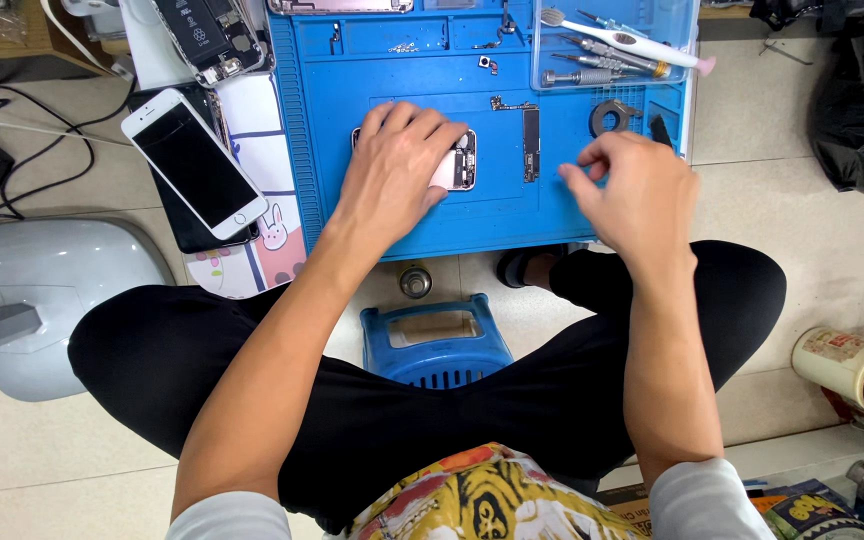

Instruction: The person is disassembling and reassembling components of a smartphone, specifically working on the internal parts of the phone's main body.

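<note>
A white phone (195, 162) with a dark, blank screen lies tilted at about ten o'clock, just left of the blue mat (352, 215), resting on a card with a cartoon rabbit (264, 235). At four o'clock a cream paper cup (847, 366) with a printed red and brown label lies on its side on the floor. At five o'clock sits a colourful printed packet (812, 512), partly cut off.
</note>
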